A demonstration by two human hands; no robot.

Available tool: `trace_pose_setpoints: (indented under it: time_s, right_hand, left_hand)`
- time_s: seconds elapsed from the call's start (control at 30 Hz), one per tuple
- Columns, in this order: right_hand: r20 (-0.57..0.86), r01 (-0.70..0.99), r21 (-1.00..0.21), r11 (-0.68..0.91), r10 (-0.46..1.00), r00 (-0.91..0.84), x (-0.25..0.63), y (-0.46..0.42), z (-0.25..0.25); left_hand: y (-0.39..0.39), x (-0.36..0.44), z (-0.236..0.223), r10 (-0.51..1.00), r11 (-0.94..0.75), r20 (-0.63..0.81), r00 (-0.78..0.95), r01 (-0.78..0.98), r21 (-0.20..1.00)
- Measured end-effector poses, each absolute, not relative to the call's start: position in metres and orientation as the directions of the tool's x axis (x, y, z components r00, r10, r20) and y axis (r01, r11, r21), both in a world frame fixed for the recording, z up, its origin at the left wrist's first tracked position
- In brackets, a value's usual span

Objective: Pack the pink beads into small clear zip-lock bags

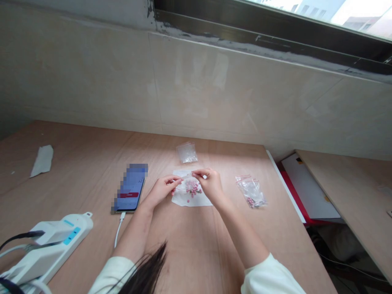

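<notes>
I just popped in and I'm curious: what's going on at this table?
A person sits at a wooden table, left hand and right hand raised over a white sheet with pink beads on it, pinching something thin and pale. A clear zip bag with pink beads lies to the right, another clear zip bag lies beyond, and a phone lies left.

The left hand [163,190] and right hand [209,184] are raised at the centre, curled inward and almost touching. The left forearm [134,237] and right forearm [241,233] slant together from the near side
</notes>
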State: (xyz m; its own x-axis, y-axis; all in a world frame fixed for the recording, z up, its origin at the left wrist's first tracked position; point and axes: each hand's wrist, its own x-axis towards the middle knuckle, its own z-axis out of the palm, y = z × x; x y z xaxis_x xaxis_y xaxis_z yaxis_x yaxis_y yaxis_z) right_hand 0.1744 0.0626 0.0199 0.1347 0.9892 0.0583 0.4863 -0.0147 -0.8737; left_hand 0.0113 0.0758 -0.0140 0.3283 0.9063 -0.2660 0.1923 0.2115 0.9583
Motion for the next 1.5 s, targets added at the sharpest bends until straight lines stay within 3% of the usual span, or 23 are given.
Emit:
trace_pose_setpoints:
  time_s: [0.33, 0.57, 0.8, 0.93, 1.2, 1.5]
  right_hand:
    - [0.056, 0.547, -0.837, -0.012, 0.993, 0.107, 0.173, 0.065, 0.015]
    - [-0.114, 0.375, -0.915, -0.147, 0.987, 0.110, 0.178, 0.070, 0.022]
    - [0.020, 0.388, -0.921, -0.021, 0.995, 0.099, 0.178, 0.072, 0.018]
    - [-0.021, 0.381, -0.923, -0.046, 0.997, 0.068, 0.178, 0.069, 0.020]
    - [-0.187, 0.171, -0.960, -0.221, 0.963, 0.193, 0.179, 0.066, 0.017]
    - [-0.312, -0.012, -0.947, -0.320, 0.913, 0.264, 0.187, 0.070, 0.003]
  left_hand:
    - [0.072, 0.013, -0.022, 0.915, 0.240, -0.285, 0.287, 0.182, 0.954]
    - [0.077, 0.014, -0.027, 0.904, 0.251, -0.287, 0.316, 0.149, 0.956]
    - [0.079, 0.015, -0.022, 0.907, 0.240, -0.282, 0.314, 0.168, 0.956]
    - [0.078, 0.015, -0.020, 0.912, 0.218, -0.267, 0.312, 0.181, 0.959]
    - [0.073, 0.009, -0.021, 0.913, 0.179, -0.256, 0.317, 0.252, 0.951]
    - [0.069, 0.014, -0.016, 0.855, 0.229, -0.261, 0.448, 0.124, 0.965]
